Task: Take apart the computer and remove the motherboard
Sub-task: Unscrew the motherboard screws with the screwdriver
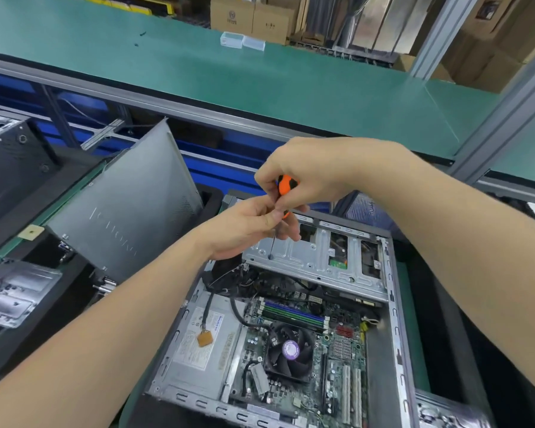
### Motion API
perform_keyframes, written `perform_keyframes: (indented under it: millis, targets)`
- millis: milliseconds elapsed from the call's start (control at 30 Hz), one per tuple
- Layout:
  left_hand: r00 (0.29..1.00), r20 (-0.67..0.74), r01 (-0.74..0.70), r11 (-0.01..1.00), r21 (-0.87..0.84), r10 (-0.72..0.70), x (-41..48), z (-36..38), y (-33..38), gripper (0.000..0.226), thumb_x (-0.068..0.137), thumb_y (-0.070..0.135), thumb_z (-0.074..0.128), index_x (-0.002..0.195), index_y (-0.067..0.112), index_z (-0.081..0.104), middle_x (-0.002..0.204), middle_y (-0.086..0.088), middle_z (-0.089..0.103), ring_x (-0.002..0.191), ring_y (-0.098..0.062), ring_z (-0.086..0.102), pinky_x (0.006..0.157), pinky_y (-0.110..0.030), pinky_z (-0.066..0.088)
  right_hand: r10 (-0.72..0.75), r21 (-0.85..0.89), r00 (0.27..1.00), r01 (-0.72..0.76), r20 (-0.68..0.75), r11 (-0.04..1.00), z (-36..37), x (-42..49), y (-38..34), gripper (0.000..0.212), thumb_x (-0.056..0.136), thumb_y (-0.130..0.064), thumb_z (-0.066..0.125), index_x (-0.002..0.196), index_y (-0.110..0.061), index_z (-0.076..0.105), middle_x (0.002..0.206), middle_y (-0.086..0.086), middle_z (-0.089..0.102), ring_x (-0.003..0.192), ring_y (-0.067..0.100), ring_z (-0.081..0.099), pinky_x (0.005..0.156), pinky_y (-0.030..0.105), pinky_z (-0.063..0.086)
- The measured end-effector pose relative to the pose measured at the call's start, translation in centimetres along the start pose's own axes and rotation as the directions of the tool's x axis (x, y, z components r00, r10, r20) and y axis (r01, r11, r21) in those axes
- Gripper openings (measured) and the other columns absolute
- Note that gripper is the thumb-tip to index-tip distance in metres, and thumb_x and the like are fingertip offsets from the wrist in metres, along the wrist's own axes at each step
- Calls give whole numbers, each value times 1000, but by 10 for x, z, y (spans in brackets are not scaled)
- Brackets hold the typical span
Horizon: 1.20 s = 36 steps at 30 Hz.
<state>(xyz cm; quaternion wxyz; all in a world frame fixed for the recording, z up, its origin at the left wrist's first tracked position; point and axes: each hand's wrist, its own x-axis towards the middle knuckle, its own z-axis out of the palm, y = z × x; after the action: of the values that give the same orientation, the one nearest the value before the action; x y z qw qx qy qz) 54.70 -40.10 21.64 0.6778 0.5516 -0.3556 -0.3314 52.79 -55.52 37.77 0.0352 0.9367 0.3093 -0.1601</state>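
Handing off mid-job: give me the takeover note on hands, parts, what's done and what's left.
Right hand grips the screwdriver handle; left hand pinches it lower down. The tip sits on a screw in the drive cage.
Done: side panel is off and leans left of the case.
Left: the motherboard is still inside with its fan and cables. Probably free the cage, unplug, then lift the board.
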Motion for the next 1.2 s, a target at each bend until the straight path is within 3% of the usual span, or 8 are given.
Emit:
perform_keyframes:
  millis: [333,400,467,533,633,800,1000,1200]
  targets:
    - [999,-35,-12,1000,-7,12,2,7,-6,30,108,20,35,122,9,59,95,-2,67,103,-30,63,102,-52,40,176,75,968,-165,-179,984,12,-15,-14,12,89,-34,69,82,-26,63,72,-14,59,80,13,58,69,35,51]
    - [999,-43,1,999,33,0,1,7,-6,35,109,21,35,129,-1,51,95,-2,67,102,-29,63,101,-52,41,314,130,871,-286,-378,949,23,-16,-25,27,94,-46,63,84,-20,59,77,-7,55,85,23,57,70,36,50]
    - [999,-25,-18,998,64,20,-2,10,-4,32,109,22,35,128,4,54,95,-3,66,100,-28,63,99,-51,42,508,190,663,-493,-551,849,32,-12,-41,38,98,-54,54,86,-18,56,79,2,50,81,30,55,66,35,42]
    - [999,-18,-28,998,65,29,-4,14,-4,29,109,21,37,121,9,60,100,-8,65,98,-25,63,97,-48,44,656,207,547,-664,-520,718,34,-6,-52,38,101,-56,50,98,-19,61,88,6,53,86,34,56,67,36,35]
    - [999,-40,-3,999,50,5,-5,11,-6,37,109,22,39,125,-10,50,114,-23,58,104,-28,62,98,-55,43,734,225,581,-709,-352,669,32,4,-55,23,102,-44,55,104,-21,54,80,2,40,85,32,48,67,39,36]
    - [1000,-8,-15,1000,8,15,-4,2,-3,31,111,23,39,126,0,54,110,-14,64,104,-28,62,99,-52,42,669,276,640,-611,-378,742,39,8,-43,17,97,-20,59,90,-11,46,75,3,41,76,34,49,57,32,32]
    - [999,-47,4,1000,-27,-5,2,1,-5,43,109,24,39,141,-5,47,106,-14,66,109,-34,60,100,-48,43,302,169,936,-273,-179,947,16,-8,-16,24,92,-35,68,74,-28,53,76,-13,57,72,11,56,58,29,38]
    - [999,39,-3,998,-60,6,2,-4,-1,53,104,29,44,142,-8,45,115,-14,64,109,-28,60,98,-40,42,30,-10,999,-30,42,1000,-2,2,-5,6,91,-34,69,88,-33,64,81,-10,71,79,14,69,73,42,57]
